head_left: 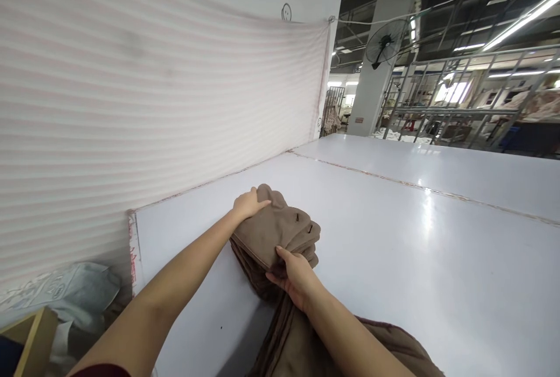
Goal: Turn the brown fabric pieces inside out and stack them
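A stack of brown fabric pieces [273, 228] with rounded, lobed ends is held up over the white table. Small dark slits or marks show near the ends of two layers. My left hand [249, 205] grips the far left edge of the stack, thumb on top and the other fingers mostly hidden. Around the near edge closes my right hand [297, 275], its thumb on the upper face and fingers underneath. More brown fabric [301, 342] lies below my right forearm at the table's near side, partly covered by it.
The glossy white table [437, 272] stretches far to the right, with a taped seam across it. A striped pale curtain [175, 73] hangs along its left side. Below left are a plastic bag [74, 289] and a wooden box edge [37, 336]. Metal racks [459, 103] stand beyond.
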`<state>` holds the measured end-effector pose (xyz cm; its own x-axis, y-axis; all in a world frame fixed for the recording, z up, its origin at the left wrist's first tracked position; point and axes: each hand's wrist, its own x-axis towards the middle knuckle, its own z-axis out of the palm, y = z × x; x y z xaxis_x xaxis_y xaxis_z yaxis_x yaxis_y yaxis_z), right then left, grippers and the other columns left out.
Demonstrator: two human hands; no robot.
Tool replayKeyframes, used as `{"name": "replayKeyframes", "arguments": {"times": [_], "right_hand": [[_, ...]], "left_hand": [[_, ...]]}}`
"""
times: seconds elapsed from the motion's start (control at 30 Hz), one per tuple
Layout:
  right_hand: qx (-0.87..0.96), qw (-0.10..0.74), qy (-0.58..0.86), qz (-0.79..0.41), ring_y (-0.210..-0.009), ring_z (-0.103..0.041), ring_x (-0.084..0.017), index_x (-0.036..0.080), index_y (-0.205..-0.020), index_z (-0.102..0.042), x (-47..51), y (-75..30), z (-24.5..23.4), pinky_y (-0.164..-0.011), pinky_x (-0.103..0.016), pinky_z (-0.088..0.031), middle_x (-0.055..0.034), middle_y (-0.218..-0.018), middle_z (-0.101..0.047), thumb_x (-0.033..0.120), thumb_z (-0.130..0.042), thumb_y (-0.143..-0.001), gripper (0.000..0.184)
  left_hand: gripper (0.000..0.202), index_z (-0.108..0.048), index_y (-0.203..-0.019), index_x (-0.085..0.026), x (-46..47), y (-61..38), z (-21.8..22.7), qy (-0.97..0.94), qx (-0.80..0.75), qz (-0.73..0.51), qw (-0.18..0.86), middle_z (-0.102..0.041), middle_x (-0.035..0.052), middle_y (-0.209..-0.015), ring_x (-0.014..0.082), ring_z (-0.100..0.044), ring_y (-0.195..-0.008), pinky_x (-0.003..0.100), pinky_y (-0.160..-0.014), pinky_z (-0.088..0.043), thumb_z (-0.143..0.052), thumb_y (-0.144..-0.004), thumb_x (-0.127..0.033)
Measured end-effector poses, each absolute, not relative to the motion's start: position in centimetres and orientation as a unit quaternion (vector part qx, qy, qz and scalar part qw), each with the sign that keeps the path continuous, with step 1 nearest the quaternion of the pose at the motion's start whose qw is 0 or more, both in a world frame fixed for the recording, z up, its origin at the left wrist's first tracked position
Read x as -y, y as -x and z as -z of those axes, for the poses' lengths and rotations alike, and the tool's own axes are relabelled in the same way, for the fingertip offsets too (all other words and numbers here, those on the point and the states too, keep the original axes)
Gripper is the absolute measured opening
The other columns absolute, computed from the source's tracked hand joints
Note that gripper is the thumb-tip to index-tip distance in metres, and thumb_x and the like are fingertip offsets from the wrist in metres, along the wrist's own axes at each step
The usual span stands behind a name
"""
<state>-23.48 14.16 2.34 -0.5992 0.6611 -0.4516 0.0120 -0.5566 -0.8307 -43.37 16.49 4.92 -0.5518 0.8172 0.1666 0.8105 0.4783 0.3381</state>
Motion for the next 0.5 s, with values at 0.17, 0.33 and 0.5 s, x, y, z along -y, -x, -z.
{"name": "replayKeyframes", "arguments": {"times": [0.17, 0.33, 0.5], "right_hand": [[0.544, 0.212, 0.406, -0.703, -0.105, -0.055, -0.024, 0.015, -0.121, -0.049, -13.3, 22.3, -3.9, -0.082, -0.044, -0.049, -0.0119, -0.125, -0.050, 0.040, -0.049, -0.090, 0.040], [0.704, 0.283, 0.411, -0.505, -0.135, -0.018, -0.032, 0.020, -0.139, -0.031, -14.8, 22.0, -4.8, -0.105, -0.055, -0.021, -0.0107, -0.151, -0.014, 0.026, -0.056, -0.086, 0.058], [0.772, 0.220, 0.431, -0.411, -0.115, -0.048, -0.027, 0.017, -0.121, -0.052, -17.6, 23.0, -4.2, -0.094, -0.052, -0.039, -0.0104, -0.129, -0.048, 0.027, -0.058, -0.085, 0.037]], "left_hand": [[0.040, -0.053, -0.113, -0.013, -16.4, 42.7, -3.2, -0.472, -0.868, -0.135, -0.074, -0.056, 0.0098, -0.112, 0.0226, -0.054, -0.102, 0.044, -0.087, -0.045, -0.052, -0.086, -0.043], [0.026, -0.057, -0.104, -0.014, -16.6, 41.8, -4.1, -0.505, -0.838, -0.123, -0.168, -0.058, 0.0075, -0.106, 0.0206, -0.055, -0.100, 0.043, -0.089, -0.044, -0.051, -0.089, -0.033], [0.026, -0.056, -0.106, -0.016, -16.8, 41.3, -5.2, -0.511, -0.807, -0.164, -0.247, -0.059, 0.0066, -0.107, 0.0186, -0.054, -0.101, 0.039, -0.089, -0.042, -0.040, -0.094, -0.032]]}}
